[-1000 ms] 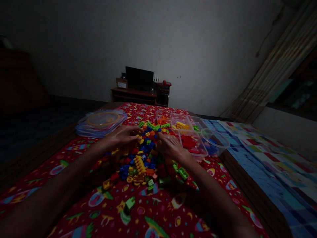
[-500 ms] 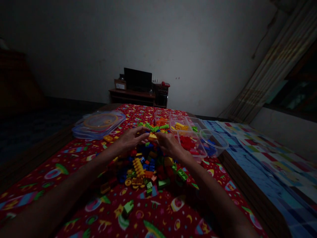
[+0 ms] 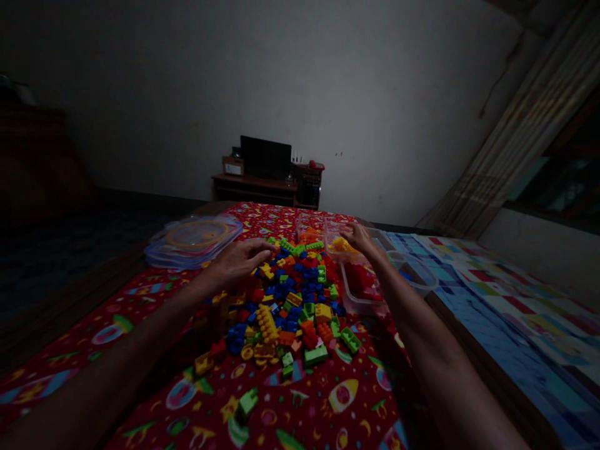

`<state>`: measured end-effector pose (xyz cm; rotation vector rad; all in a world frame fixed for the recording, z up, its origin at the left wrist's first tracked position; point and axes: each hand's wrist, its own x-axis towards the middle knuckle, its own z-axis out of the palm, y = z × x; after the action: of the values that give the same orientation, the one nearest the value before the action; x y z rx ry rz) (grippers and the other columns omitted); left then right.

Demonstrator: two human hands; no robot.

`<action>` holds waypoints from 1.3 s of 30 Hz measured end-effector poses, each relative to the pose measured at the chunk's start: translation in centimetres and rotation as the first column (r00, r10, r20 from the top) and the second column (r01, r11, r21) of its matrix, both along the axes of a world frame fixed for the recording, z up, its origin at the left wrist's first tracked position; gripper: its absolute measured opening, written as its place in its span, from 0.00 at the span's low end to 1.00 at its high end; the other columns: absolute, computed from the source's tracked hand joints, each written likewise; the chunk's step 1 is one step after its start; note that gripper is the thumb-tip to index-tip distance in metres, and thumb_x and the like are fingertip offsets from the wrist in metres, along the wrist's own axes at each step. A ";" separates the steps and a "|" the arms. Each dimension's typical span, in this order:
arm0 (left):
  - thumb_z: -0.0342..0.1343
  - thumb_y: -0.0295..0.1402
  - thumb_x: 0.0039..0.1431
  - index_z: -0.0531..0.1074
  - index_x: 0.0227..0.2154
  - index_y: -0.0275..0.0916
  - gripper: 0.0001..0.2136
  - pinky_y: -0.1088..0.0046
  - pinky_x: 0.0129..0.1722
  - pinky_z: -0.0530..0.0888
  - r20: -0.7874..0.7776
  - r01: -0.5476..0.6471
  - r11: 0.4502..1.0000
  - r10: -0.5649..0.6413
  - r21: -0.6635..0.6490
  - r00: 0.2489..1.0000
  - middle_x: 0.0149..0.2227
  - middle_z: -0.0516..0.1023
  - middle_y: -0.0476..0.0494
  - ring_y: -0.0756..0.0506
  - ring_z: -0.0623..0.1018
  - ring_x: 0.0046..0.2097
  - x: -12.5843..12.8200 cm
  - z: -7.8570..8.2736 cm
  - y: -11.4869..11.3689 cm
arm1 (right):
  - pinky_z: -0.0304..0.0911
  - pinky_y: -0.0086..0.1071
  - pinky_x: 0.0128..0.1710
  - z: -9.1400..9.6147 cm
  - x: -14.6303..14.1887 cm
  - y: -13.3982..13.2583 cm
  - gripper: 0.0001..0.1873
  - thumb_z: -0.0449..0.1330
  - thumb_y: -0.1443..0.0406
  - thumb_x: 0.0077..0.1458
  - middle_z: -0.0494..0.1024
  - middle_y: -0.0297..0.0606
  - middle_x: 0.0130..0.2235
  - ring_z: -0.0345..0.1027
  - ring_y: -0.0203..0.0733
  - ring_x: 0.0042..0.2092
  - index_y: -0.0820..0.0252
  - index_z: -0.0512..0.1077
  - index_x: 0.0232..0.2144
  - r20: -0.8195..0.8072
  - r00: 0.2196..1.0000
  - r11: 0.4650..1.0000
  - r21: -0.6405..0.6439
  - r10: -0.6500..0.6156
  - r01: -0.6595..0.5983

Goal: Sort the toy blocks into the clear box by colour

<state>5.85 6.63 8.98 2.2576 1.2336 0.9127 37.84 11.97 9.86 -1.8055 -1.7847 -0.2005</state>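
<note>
A pale wall [image 3: 398, 112] backs a dim room, with a dark monitor [image 3: 265, 156] on a low wooden desk [image 3: 253, 183] and a striped curtain [image 3: 492, 144] at the far right; nearer, a red cartoon-print cloth [image 3: 342, 400] covers the surface; on its middle spreads a heap of toy building bricks [image 3: 293, 306] in blue, yellow, red, orange and green, and one loose green brick [image 3: 247, 402] lies nearer the viewer, apart from the heap.

The left hand [image 3: 241, 259] hovers at the heap's left side, its grip slack, thumb and fingers parted with nothing seen between them; the right hand [image 3: 360, 239] reaches over the clear container of yellow bricks [image 3: 331, 230], fingers curled downward; whether its grip clasps a brick or has released one, I cannot tell.

Just nearer stands a clear container of red bricks [image 3: 351, 305]; right of it, partly behind the forearm, is a round clear tub [image 3: 429, 282]; clear lids [image 3: 197, 236] lie stacked at the left.
</note>
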 end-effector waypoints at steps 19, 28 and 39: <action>0.51 0.30 0.50 0.75 0.40 0.41 0.15 0.68 0.47 0.71 -0.328 0.243 0.959 -0.185 0.147 0.927 0.42 0.78 0.42 0.43 0.76 0.45 -0.5 -4.6 2.6 | 0.61 0.31 0.41 -2.2 -8.6 -8.5 0.16 0.57 0.70 0.55 0.77 0.44 0.43 0.70 0.41 0.43 0.61 0.73 0.46 0.040 0.848 0.840 -0.168 0.528 -0.515; 0.56 0.41 0.52 0.71 0.47 0.40 0.19 0.63 0.52 0.69 -0.340 0.230 0.963 -0.172 0.137 0.925 0.49 0.74 0.39 0.39 0.72 0.52 0.1 -4.1 1.9 | 0.54 0.27 0.33 -2.4 -9.3 -8.8 0.13 0.51 0.73 0.54 0.77 0.41 0.36 0.67 0.38 0.36 0.61 0.74 0.37 0.153 0.834 0.831 -0.289 0.530 -0.475; 0.48 0.37 0.60 0.70 0.30 0.38 0.10 0.68 0.42 0.71 -0.312 0.255 0.937 -0.175 0.237 0.934 0.41 0.73 0.40 0.43 0.74 0.42 1.3 -4.5 0.6 | 0.48 0.28 0.27 -0.7 -8.0 -9.5 0.07 0.57 0.65 0.56 0.74 0.38 0.28 0.61 0.35 0.28 0.63 0.74 0.31 0.108 0.898 0.878 -0.285 0.427 -0.384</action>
<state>7.11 7.25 4.50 2.7632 0.9854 0.7279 29.83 2.49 9.12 -1.5627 -2.3601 0.0533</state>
